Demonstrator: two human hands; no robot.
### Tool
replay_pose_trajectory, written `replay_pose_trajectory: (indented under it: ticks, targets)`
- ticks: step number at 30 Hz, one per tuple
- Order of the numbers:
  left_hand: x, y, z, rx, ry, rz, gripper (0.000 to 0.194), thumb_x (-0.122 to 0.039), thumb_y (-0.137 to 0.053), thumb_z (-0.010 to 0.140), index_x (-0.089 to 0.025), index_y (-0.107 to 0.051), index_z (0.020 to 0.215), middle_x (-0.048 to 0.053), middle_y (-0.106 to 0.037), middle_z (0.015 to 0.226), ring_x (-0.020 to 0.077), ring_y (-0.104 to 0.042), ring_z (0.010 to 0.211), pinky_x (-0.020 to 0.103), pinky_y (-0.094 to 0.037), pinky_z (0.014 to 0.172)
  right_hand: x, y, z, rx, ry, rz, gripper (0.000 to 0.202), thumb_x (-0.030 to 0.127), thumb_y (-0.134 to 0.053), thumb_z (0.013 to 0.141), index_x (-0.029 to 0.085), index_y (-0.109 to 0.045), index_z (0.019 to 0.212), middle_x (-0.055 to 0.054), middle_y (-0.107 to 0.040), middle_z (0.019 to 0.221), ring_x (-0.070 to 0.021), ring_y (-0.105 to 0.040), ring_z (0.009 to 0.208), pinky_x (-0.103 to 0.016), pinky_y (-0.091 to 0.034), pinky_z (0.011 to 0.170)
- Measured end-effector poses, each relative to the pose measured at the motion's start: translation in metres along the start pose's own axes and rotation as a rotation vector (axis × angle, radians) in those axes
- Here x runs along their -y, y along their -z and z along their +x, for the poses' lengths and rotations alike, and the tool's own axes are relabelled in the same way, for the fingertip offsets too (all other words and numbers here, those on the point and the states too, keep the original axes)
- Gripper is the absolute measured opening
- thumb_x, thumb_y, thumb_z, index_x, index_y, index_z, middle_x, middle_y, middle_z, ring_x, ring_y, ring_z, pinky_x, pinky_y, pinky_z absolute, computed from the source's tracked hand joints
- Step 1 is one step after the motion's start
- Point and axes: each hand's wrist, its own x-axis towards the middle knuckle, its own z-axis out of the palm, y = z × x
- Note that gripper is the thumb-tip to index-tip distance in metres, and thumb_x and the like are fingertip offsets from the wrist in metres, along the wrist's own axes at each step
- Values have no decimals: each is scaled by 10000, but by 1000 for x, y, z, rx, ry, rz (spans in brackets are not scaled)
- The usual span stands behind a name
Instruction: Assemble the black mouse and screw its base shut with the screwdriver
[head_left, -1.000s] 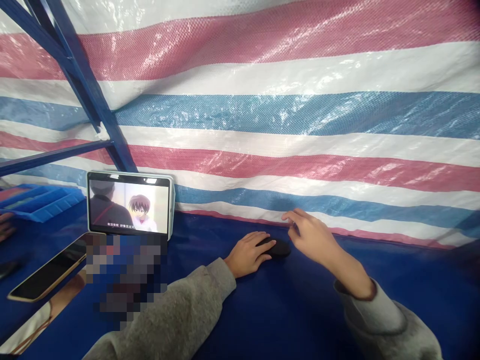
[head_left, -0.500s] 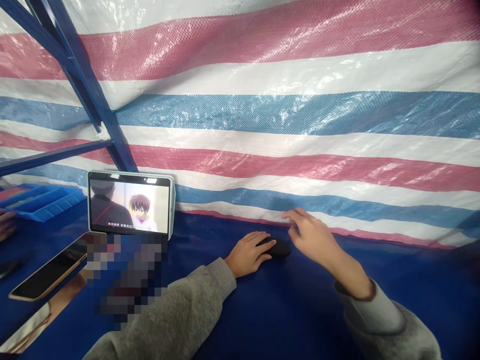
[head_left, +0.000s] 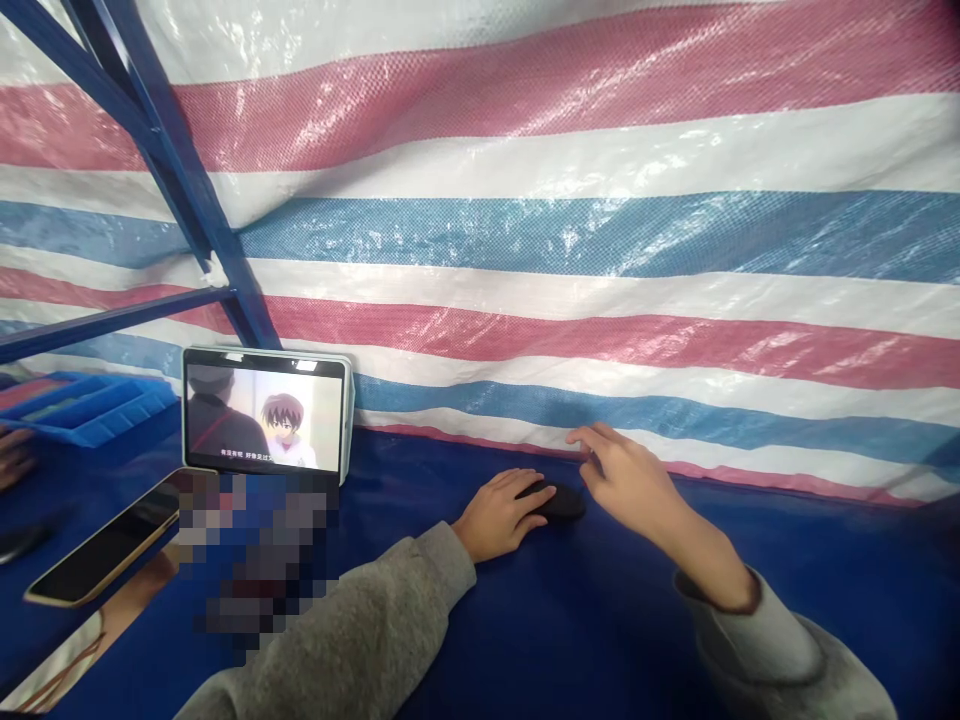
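A flat black oval object (head_left: 562, 502), shaped like a computer mouse, lies on the dark blue tabletop. My left hand (head_left: 501, 515) has its fingers and thumb around the object's left end, covering that part. Just above and to the right of the object, my right hand (head_left: 626, 478) is raised, fingers loosely bent and apart, index finger pointing left. Nothing shows between those fingers. Both wrists come out of grey sleeves.
A tablet (head_left: 266, 415) stands at the left, playing a cartoon. Near it lie a phone (head_left: 105, 540) and a blue divided tray (head_left: 112, 410). Another person's hand (head_left: 13, 455) shows at the left edge. Striped plastic sheeting (head_left: 600, 235) hangs behind, with a blue metal frame (head_left: 184, 180).
The whole view has shifted slightly, so things appear a little lower and further right. Both hands keep nearly the same pose and place around the black object.
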Motion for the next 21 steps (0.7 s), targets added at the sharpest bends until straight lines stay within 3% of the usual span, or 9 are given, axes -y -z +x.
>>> replay_pose_trajectory:
  ticks: [3, 6, 11, 15, 19, 21]
  targets:
    - [0, 0, 0, 5, -2, 2, 404, -374, -501, 971, -219, -514, 1344, 99, -544, 1351, 241, -495, 1282, 443, -402, 1098, 0, 0, 0, -9, -14, 10, 327, 116, -397, 857, 209, -613, 1084, -40, -692, 929, -183, -636, 731, -284, -382, 645]
    - [0, 0, 0, 7, 3, 8, 405, -377, -498, 971, -215, -514, 1342, 102, -545, 1351, 242, -501, 1275, 444, -405, 1095, 0, 0, 0, -8, 35, -14, 362, 80, -418, 806, 209, -612, 1083, -45, -674, 994, -178, -637, 761, -278, -389, 654]
    - [-1, 2, 0, 10, -2, 8, 405, -374, -491, 974, -215, -510, 1346, 102, -538, 1358, 241, -493, 1282, 444, -401, 1099, 1, -1, -1, -22, 7, -44, 319, 132, -378, 885, 208, -617, 1083, -45, -686, 954, -185, -639, 734, -284, -382, 627]
    - [-1, 3, 1, 22, 2, 10, 403, -375, -490, 974, -223, -510, 1347, 102, -535, 1362, 247, -495, 1281, 454, -403, 1096, 1, -1, 0, -24, 34, -30, 352, 86, -425, 827, 205, -620, 1095, -51, -673, 997, -176, -636, 732, -282, -387, 631]
    - [-1, 3, 1, 18, 5, 12, 402, -372, -490, 975, -219, -513, 1346, 100, -540, 1357, 243, -499, 1277, 444, -402, 1099, 2, 0, 0, -40, -23, -33, 305, 170, -386, 919, 203, -610, 1123, -52, -683, 999, -183, -642, 726, -288, -392, 620]
    - [-1, 2, 1, 17, 7, 13, 403, -371, -493, 974, -215, -514, 1345, 101, -543, 1354, 244, -499, 1276, 442, -402, 1099, 2, 0, 0, -41, -7, -53, 337, 141, -392, 904, 205, -595, 1165, -55, -673, 1040, -176, -642, 726, -283, -388, 611]
